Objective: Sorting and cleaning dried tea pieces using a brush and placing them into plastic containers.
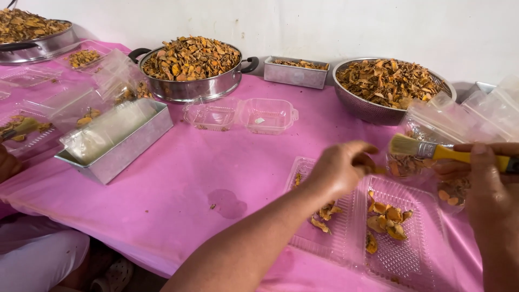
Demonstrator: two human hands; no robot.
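Note:
My left hand (338, 168) hovers over an open clear plastic clamshell box (400, 254), its fingers pinched on a small dried orange slice (379, 170). My right hand (486, 184) grips a yellow-handled paintbrush (427, 148), bristles pointing left toward the pinched slice. Several dried orange-yellow slices (386, 219) lie in both halves of the box.
A steel pot (192, 86) and a steel colander (367, 108), both heaped with dried slices, stand at the back. An empty clamshell box (240, 115) lies mid-table. A metal tray (121, 154) holds plastic bags at left, beside another person's hand (6, 162).

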